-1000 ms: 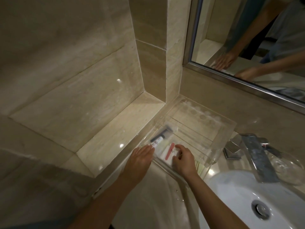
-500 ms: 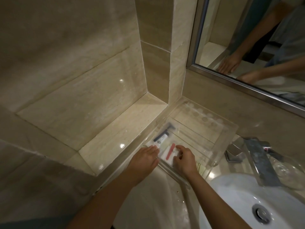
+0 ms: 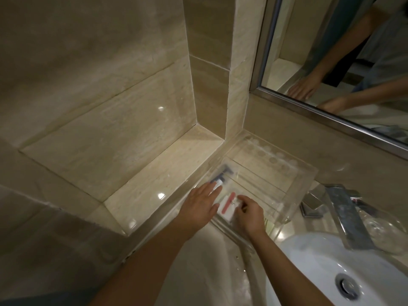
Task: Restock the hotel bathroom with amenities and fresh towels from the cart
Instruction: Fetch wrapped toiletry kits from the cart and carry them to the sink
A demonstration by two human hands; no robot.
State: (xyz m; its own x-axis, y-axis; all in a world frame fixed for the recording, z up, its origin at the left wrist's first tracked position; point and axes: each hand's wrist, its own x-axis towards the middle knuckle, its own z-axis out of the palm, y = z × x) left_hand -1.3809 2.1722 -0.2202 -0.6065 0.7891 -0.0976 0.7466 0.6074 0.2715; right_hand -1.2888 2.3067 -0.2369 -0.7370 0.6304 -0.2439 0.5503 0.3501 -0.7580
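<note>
Counter corner, seen from above. One clear tray (image 3: 276, 171) is sitting on the counter (image 3: 205, 268) beneath one mirror (image 3: 291, 40), with its left side running along the tiled ledge (image 3: 165, 173). Three amenities are lying at the tray's left end: one dark-handled razor (image 3: 225, 171) farthest back, one small tube (image 3: 218, 184) just in front of it, and one white packet (image 3: 228, 208) bearing a red strip, nearest the person. The rest of the tray is showing only thin divider lines and a row of round marks along its back edge. Two hands are working at the tray. The left hand (image 3: 202, 204) is lying flat with its fingers straight and close together, the fingertips resting on the tube and the palm hovering over the tray's front left corner; it is gripping nothing. The right hand (image 3: 249, 214) is curling its fingers down onto the packet's right edge and pinching it there, just beside the left hand without touching it. To the right, one white basin (image 3: 309, 261) with one drain (image 3: 348, 286) is sitting below one metal tap (image 3: 344, 213), and one glass (image 3: 384, 226) is standing beside the tap. The mirror is reflecting both forearms and hands.
</note>
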